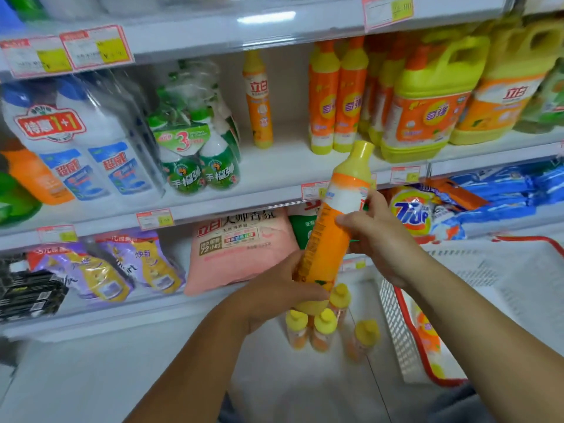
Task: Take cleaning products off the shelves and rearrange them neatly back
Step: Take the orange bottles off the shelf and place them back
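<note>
- While it hangs tilted before the shelves, cap up and to the right, the orange bottle (332, 239) is held in both hands.
- The left grip (274, 297) curls round its lower end; the right grip (378, 236) wraps its middle, just under the white label band.
- Below it, four yellow-capped bottles (323, 326) stand on the floor (122, 377).
- A white basket (396, 325) with a red rim sits to their right.
- On the middle shelf (283, 166), a similar bottle (259, 99) stands alone.
</note>
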The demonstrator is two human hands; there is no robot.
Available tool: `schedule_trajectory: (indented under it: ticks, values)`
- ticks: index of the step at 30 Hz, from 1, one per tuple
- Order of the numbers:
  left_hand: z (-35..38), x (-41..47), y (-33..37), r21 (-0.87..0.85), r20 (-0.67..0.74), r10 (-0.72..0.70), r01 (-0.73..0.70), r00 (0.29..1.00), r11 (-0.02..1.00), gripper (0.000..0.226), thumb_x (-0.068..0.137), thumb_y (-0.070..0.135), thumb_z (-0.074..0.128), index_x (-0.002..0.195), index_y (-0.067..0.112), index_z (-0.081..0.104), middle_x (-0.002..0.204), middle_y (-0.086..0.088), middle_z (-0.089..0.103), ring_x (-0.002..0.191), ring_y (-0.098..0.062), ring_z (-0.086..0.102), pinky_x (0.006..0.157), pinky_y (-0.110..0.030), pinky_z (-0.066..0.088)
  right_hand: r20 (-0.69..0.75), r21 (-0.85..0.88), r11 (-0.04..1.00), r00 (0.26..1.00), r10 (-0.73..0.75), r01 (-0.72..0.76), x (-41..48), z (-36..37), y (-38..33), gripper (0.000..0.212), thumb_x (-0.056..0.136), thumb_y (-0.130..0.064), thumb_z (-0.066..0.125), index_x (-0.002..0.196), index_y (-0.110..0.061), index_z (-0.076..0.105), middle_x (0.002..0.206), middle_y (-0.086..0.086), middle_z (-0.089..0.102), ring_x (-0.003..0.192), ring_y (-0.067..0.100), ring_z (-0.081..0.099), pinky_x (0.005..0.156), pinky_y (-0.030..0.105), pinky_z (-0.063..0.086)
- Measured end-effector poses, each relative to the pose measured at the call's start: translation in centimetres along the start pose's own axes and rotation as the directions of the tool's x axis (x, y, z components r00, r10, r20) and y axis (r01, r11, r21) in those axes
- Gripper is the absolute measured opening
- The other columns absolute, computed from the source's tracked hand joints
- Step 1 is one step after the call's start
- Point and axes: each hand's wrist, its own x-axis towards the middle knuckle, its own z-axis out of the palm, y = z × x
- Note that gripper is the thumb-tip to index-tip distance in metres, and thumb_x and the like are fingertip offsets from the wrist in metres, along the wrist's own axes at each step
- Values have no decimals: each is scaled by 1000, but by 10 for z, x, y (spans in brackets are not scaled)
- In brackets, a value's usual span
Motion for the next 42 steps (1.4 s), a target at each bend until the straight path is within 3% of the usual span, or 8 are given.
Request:
schedule_trajectory:
  ticks: [3,9,15,18,24,29,34,42]
  values:
    - [-5,8,1,-24,-36,72,-73,997,997,71,70,23,82,133,36,53,117,6,71,107,-15,68,97,-44,54,63,105,994,998,0,-7,8,-9,-1,53,73,-19,69,121,-27,48,103,4,63,91,21,66,70,36,58]
    - [14,27,3,140,-215,172,-144,961,980,83,65,27,91,130,46,42,111,12,59,99,-7,64,80,-31,59,-9,-147,987,997,-74,71,12,-14,-5,66,63,-42,83,119,-34,50,100,-7,72,95,14,71,77,35,61]
    - [7,30,9,-19,23,54,-53,998,998,55,76,32,78,126,40,57,120,14,69,109,-6,65,100,-38,51,-43,183,982,998,-44,52,18,-24,-9,75,66,-11,84,129,-10,44,96,4,72,89,24,72,68,39,59]
    - [12,29,10,-29,-21,92,-93,996,995,55,78,17,81,126,32,60,114,10,72,105,-10,69,93,-32,54,31,324,946,999,-12,1,19,-25,-11,63,72,-10,66,132,-9,45,113,17,66,102,31,66,81,45,58]
    - [24,29,12,169,-386,266,-215,883,962,72,69,30,88,122,43,42,115,19,57,98,-2,61,74,-18,52,106,-112,992,993,-50,62,8,-13,-9,77,61,-37,82,127,-41,42,112,-9,71,102,10,70,85,33,59]
    - [12,30,10,24,-260,137,-135,956,990,64,68,38,83,123,41,50,120,14,61,102,-10,64,79,-24,56,76,-33,998,996,-47,50,11,-12,-8,67,68,-19,79,129,-21,51,111,-1,73,100,20,72,82,42,61]
    - [4,27,7,-83,-166,117,-132,979,988,60,78,14,82,130,29,56,111,9,74,99,-7,70,85,-25,56,34,129,989,997,62,-66,20,-16,-4,35,89,-3,60,123,-9,57,103,7,74,97,25,71,77,38,61]
    - [-2,36,-8,-90,-222,164,-188,961,978,68,69,24,82,131,30,53,114,5,73,105,-14,69,96,-40,54,145,-122,991,987,65,-47,20,-5,9,63,83,-17,75,134,-42,46,103,-3,76,94,18,74,75,33,61]
